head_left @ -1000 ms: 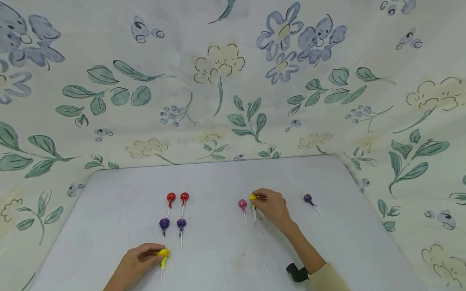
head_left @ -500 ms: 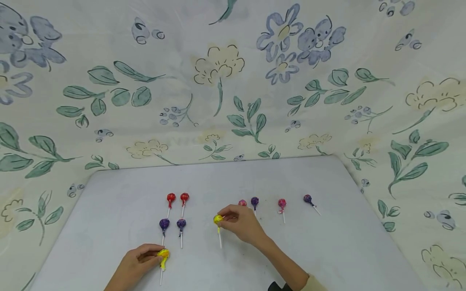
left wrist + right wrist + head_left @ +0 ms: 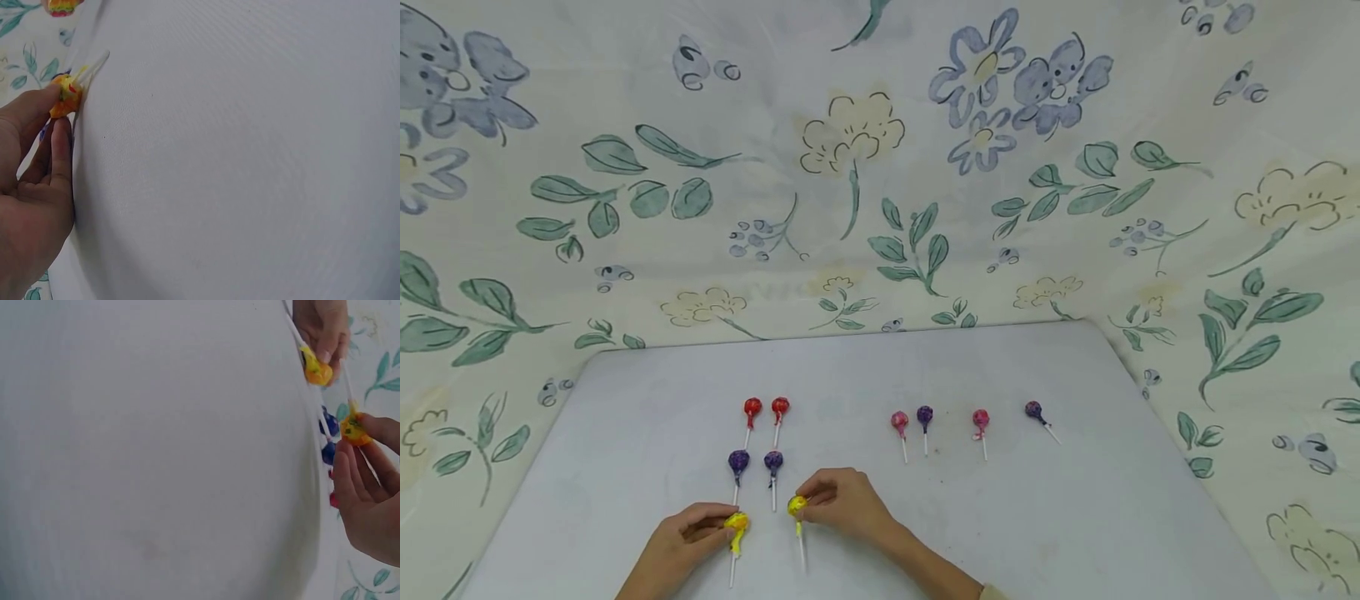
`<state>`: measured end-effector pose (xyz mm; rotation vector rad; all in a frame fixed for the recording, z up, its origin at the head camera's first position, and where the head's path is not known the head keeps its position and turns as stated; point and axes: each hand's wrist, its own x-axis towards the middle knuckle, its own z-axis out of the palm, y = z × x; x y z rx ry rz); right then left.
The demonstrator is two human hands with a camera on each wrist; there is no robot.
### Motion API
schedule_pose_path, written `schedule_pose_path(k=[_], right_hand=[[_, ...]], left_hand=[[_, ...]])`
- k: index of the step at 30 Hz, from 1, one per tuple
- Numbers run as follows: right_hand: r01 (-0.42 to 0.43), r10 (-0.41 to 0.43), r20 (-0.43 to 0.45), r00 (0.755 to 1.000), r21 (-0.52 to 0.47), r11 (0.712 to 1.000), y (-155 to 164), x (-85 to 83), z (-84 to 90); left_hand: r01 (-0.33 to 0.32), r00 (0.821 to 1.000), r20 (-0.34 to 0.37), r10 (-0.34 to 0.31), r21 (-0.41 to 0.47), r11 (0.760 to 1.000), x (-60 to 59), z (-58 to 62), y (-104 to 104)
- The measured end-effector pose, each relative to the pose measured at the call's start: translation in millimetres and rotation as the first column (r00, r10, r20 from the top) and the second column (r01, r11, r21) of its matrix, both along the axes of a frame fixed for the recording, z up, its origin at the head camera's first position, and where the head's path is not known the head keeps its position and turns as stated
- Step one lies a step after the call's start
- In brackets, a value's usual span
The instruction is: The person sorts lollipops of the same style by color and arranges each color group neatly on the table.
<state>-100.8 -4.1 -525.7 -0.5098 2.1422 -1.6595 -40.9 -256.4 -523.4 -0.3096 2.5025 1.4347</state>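
On the white table (image 3: 1000, 517), my left hand (image 3: 688, 537) pinches the head of a yellow lollipop (image 3: 737, 525) (image 3: 64, 100) at the front left, its stick lying toward me. My right hand (image 3: 842, 500) (image 3: 369, 487) pinches a second yellow lollipop (image 3: 797, 506) (image 3: 353, 429) just to the right of the first. Behind them lie two purple lollipops (image 3: 739, 461) in a row, and behind those two red lollipops (image 3: 752, 408). In the right wrist view the left hand's yellow lollipop (image 3: 315, 370) shows at the top.
To the right lie a pink lollipop (image 3: 899, 421), a purple one (image 3: 924, 415), another pink one (image 3: 980, 419) and a purple one (image 3: 1035, 409) set apart. A floral cloth (image 3: 850, 167) hangs behind and around the table.
My right hand lifted the yellow lollipop from the right-hand group and carried it left and toward me, beside the one in my left hand. The left hand stayed still.
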Motion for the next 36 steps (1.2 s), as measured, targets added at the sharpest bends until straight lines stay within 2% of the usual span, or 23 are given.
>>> schedule_pose_path(k=[8,17,21,24,33,36], right_hand=[[0.001,-0.002,0.019,1.0,0.023,1.0,-18.9,5.1,-10.0],[0.014,-0.009,-0.038,0.999,0.127,0.992,-29.5,7.0,-5.5],[0.011,-0.003,-0.05,0.999,0.162,0.987,-32.1,6.4,-5.3],[0.005,0.005,-0.06,0.998,0.178,0.984,-33.1,5.4,-6.2],[-0.009,0.024,-0.076,0.997,0.199,0.98,-33.8,3.2,-8.2],[-0.008,0.023,-0.067,0.997,0.203,0.979,-33.8,3.6,-7.8]], left_hand=[[0.031,0.999,-0.021,-0.03,0.014,0.999,0.4,-1.6,-2.1],[0.035,0.999,-0.028,-0.035,-0.003,0.999,0.5,-2.6,-3.2],[0.012,1.0,-0.011,-0.012,0.014,1.0,1.4,-1.6,-1.7],[-0.004,1.0,0.009,0.004,0.027,1.0,1.6,-1.0,-0.9],[0.022,1.0,-0.006,-0.022,0.024,0.999,1.4,-2.1,-2.1],[0.009,1.0,0.002,-0.009,0.032,0.999,1.8,-3.2,-2.4]])
